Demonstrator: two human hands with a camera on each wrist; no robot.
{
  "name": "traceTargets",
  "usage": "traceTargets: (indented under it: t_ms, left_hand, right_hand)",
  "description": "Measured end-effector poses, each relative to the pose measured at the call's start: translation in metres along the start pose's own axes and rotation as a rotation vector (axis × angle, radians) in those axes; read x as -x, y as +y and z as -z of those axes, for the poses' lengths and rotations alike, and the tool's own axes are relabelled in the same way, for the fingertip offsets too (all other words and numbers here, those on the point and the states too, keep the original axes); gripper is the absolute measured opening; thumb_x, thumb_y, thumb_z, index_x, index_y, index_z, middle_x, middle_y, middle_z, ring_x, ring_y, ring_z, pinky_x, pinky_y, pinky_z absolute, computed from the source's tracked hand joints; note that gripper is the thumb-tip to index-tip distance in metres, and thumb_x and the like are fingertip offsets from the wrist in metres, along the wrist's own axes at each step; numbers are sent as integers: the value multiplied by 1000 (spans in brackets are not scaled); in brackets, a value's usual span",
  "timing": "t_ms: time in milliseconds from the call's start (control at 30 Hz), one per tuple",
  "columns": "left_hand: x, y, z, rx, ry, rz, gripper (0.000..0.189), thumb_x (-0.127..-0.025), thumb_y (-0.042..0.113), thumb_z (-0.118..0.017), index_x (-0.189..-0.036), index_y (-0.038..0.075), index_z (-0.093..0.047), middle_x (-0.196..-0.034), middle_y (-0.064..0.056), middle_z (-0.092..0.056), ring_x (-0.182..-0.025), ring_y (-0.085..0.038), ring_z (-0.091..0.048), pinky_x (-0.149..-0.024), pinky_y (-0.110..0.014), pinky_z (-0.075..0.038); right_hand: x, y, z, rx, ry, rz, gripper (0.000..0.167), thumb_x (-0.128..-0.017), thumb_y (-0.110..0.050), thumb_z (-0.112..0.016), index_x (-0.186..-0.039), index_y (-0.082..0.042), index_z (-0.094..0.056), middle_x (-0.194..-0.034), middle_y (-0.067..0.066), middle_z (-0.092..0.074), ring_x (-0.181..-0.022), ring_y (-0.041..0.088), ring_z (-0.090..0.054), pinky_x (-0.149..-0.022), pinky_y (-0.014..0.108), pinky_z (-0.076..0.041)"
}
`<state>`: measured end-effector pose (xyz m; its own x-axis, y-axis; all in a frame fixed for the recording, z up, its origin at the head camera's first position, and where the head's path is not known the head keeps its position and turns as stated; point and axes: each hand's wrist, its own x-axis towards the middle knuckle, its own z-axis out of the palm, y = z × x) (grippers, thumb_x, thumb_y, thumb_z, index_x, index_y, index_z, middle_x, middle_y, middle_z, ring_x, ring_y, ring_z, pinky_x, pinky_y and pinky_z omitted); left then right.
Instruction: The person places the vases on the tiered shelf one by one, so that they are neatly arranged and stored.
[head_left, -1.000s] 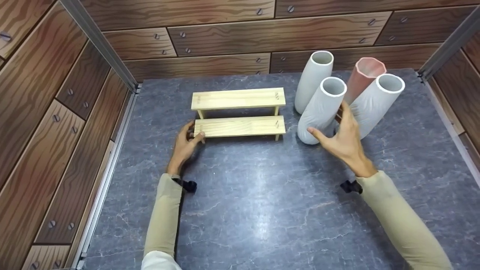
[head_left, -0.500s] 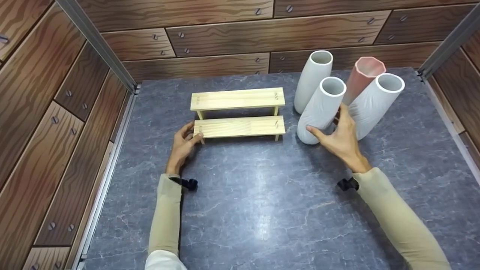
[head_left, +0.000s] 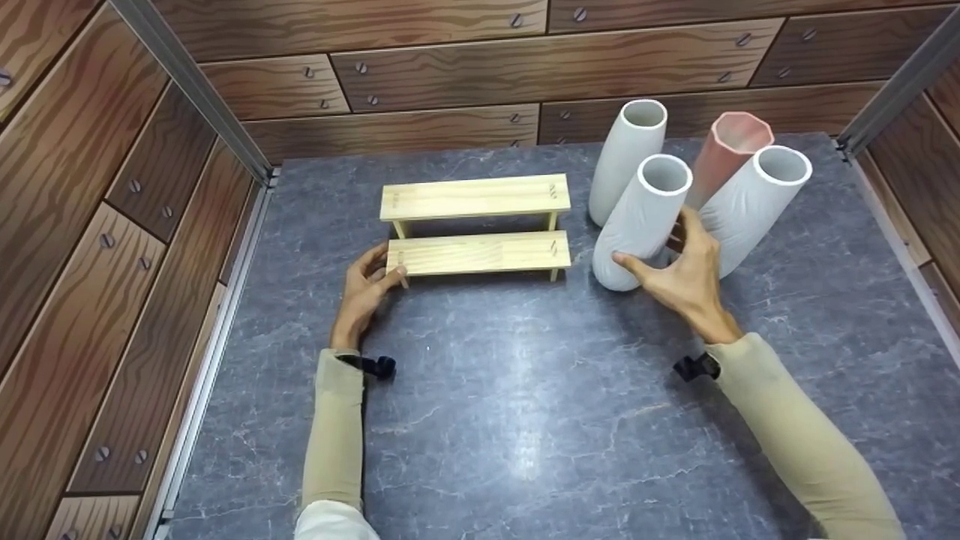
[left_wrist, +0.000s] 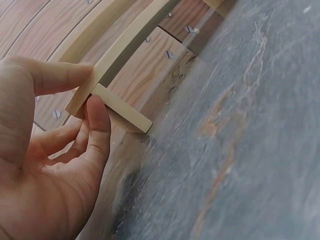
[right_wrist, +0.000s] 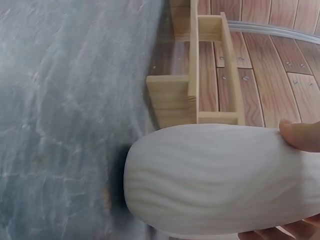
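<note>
A pale two-step wooden display stand stands at the middle of the table. My left hand pinches the left end of its lower step; in the left wrist view the thumb lies on top of the board and a fingertip presses underneath, beside the leg. Right of the stand, my right hand grips a white rippled vase low on its body, thumb in front and fingers behind. The right wrist view shows the vase's rounded base close to the table; whether it touches, I cannot tell.
Close behind the gripped vase stand a smooth white vase, a pink faceted vase and another white rippled vase. Wood-patterned walls bound the grey marbled table at the back and both sides.
Almost nothing differs. Both wrists have shifted slightly left since a second ago, while the stand and vases keep practically the same places and both hands keep their holds.
</note>
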<state>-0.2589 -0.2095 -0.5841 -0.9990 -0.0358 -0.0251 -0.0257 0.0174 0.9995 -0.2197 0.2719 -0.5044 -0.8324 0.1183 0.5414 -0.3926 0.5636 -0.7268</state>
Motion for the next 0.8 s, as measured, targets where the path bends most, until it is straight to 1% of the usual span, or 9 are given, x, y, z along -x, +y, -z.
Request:
traceTargets:
  t_ms: [67, 133, 233, 333, 433, 500, 600, 667, 800]
  left_hand:
    - [-1, -1, 1, 4, -2, -3, 69, -95, -1, -77, -156, -9, -46, -148, -29, -56, -115, -24, -65, -88, -19, -58]
    - [-1, -1, 1, 6, -4, -3, 70, -95, -1, -77, -156, -9, -46, -148, -29, -56, -118, -27, -64, -88, -19, -58]
    - [-1, -1, 1, 10, -5, -3, 70, -94, -1, -78, -156, -9, -45, -149, -28, -55, -124, -31, -61, -91, -19, -58]
    - [0, 0, 1, 3, -11, -3, 70, -94, 0, -78, -156, -8, -46, -149, -28, -54, -129, -35, -58, -92, -19, -57]
    - [1, 0, 1, -12, -17, -2, 70, -95, 1, -78, -157, -8, -46, -150, -28, -54, -131, -37, -58, -91, -19, -57]
    - [2, -1, 1, -11, -15, -3, 69, -96, 1, -77, -157, -7, -46, -149, -28, -54, -132, -38, -58, -90, -19, -57]
    - [2, -1, 2, -6, -13, -1, 68, -96, 0, -77, -157, -7, -46, -150, -28, -54, -132, -37, -58, -90, -19, -58]
    - [2, -1, 2, -1, -14, 0, 68, -96, 0, -76, -157, -7, -46, -150, -28, -54, -132, -38, -58, -90, -19, -58]
    - [1, 0, 1, -4, -16, 0, 68, -96, 1, -77, -157, -7, -46, -151, -28, -54, -133, -38, -57, -91, -20, -58]
  right_hand:
    - [-1, -5, 1, -14, 3, 12, 87, -65, -22, -105, -138, 0, -64, -119, 18, -76, -103, 35, -74, -84, 8, -55]
    - [-3, -10, 1, -27, 5, 25, 87, -64, -20, -105, -138, -1, -65, -118, 17, -77, -102, 30, -74, -84, 9, -56]
    - [-7, -19, 2, -41, 5, 38, 87, -62, -16, -106, -137, -1, -66, -116, 15, -78, -100, 14, -73, -83, 11, -58]
    - [-11, -33, 3, -48, -2, 46, 85, -62, -10, -105, -136, 2, -65, -116, 18, -78, -101, -3, -68, -84, 11, -57]
    - [-16, -50, 5, -50, -15, 42, 83, -63, -6, -103, -136, 5, -64, -116, 21, -77, -101, -10, -65, -85, 10, -56]
    - [-19, -55, 6, -43, -27, 43, 84, -63, -7, -103, -137, 3, -64, -117, 20, -77, -101, -10, -65, -85, 11, -56]
    - [-27, -58, 5, -41, -49, 42, 88, -62, -11, -105, -139, 0, -64, -119, 17, -77, -100, -4, -67, -85, 12, -57]
    - [-34, -60, 3, -40, -66, 52, 90, -62, -15, -106, -141, -4, -64, -120, 13, -77, -100, 2, -69, -84, 13, -57]
    - [-47, -71, 0, -51, -92, 87, 91, -63, -20, -106, -141, -4, -63, -122, 12, -77, -103, 18, -73, -85, 14, -57]
